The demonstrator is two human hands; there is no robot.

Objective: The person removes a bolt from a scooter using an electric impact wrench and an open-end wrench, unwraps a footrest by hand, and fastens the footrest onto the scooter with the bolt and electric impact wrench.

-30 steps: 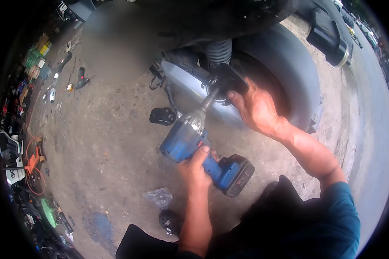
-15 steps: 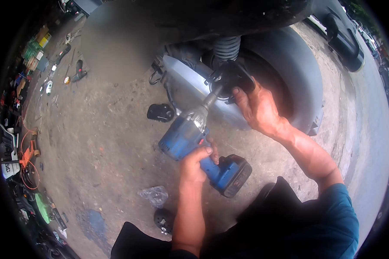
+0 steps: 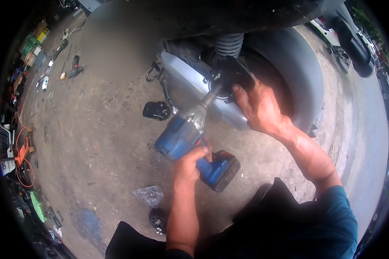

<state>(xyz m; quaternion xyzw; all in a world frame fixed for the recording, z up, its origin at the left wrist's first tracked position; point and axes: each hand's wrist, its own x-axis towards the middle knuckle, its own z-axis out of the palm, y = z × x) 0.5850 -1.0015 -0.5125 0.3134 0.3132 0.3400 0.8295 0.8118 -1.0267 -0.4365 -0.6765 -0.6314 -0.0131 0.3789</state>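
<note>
My left hand (image 3: 188,165) is wrapped around the handle of a blue cordless impact wrench (image 3: 177,137), its battery pack toward me. The wrench's long socket points up and right into a black plastic part (image 3: 234,74). That part is gripped at its right edge by my right hand (image 3: 263,108), thumb on the near side and fingers mostly hidden behind. Behind it are a coil spring (image 3: 229,44) and a pale grey painted panel (image 3: 183,71). A second, small black part (image 3: 156,111) lies on the ground left of the wrench.
A large grey curved shell (image 3: 304,73) surrounds a dark hollow at right. A clear plastic bag (image 3: 149,196) lies near my shoe (image 3: 158,221). A drill (image 3: 76,67) and other tools lie at far left, with an orange cable (image 3: 25,156). A dark body overhangs the top.
The wrench and my left hand have shifted slightly left, and its battery has swung up and left. My right hand keeps hold of the black part. The whole view has shifted slightly.
</note>
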